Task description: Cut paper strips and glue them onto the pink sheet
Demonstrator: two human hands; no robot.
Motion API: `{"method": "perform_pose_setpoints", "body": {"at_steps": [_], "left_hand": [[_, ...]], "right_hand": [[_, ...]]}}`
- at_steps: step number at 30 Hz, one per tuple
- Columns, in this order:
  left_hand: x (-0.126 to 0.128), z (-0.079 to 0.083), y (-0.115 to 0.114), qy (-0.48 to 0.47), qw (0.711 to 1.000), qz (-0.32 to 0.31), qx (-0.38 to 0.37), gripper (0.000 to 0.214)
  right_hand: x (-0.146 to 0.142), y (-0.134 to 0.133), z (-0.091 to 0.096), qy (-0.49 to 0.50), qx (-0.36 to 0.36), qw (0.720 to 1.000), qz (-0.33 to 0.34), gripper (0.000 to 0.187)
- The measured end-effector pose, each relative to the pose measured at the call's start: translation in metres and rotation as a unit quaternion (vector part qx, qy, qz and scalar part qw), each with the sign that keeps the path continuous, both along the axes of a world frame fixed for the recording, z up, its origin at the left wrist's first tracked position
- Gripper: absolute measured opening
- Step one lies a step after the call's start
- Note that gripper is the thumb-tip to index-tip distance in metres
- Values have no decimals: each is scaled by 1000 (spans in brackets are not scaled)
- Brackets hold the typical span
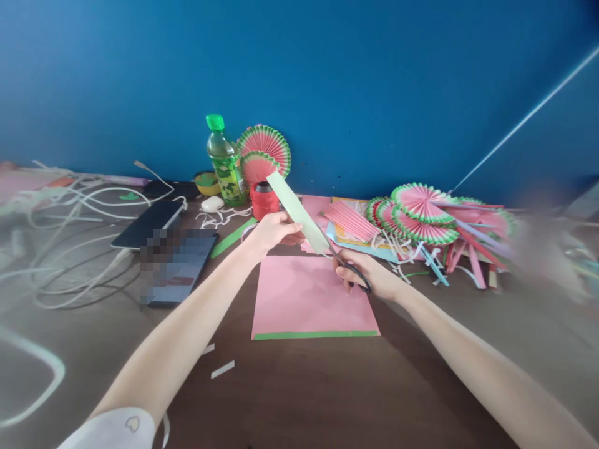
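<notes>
My left hand [279, 231] pinches a long pale green paper strip [299, 212], which slants up to the left in front of a red round container. Black-handled scissors [359, 278] are gripped in my right hand [360, 271], their blades at the lower right end of the strip. Whether the blades are closed on the paper I cannot tell. Below both hands a pink paper sheet [309, 299] lies flat on the table. A narrow green strip [316, 335] runs along the sheet's near edge.
Behind are a green-capped bottle [226, 165], a red container [264, 201] and pink-green paper fans [266, 146]. More fans [423, 212] and strips pile up at right. A tablet [182, 268], a dark device [148, 223] and white cables [88, 206] lie left. Paper scraps [223, 369] lie nearer.
</notes>
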State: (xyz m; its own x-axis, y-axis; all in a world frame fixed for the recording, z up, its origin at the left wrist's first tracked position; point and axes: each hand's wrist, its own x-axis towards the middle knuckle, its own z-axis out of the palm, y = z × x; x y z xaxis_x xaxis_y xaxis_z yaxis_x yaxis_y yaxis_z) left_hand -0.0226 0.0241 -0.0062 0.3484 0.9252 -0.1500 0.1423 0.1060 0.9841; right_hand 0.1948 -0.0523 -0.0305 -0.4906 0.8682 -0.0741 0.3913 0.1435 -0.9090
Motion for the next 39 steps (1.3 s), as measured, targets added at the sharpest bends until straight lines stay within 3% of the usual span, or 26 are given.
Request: {"method": "perform_pose_setpoints", "body": {"at_steps": [13, 20, 28, 39], "left_hand": [[0, 0, 0, 10, 1000, 6, 6, 11], [1, 2, -2, 13, 1000, 12, 5, 8], [-1, -2, 2, 4, 1000, 8, 9, 11], [-1, -1, 1, -3, 1000, 18, 13, 14]], "right_hand": [[0, -1, -3, -28, 7, 999, -24, 27], [-4, -2, 2, -82, 57, 993, -58, 28], [-1, -1, -4, -6, 18, 1000, -20, 29], [-2, -1, -3, -12, 26, 999, -16, 30]]}}
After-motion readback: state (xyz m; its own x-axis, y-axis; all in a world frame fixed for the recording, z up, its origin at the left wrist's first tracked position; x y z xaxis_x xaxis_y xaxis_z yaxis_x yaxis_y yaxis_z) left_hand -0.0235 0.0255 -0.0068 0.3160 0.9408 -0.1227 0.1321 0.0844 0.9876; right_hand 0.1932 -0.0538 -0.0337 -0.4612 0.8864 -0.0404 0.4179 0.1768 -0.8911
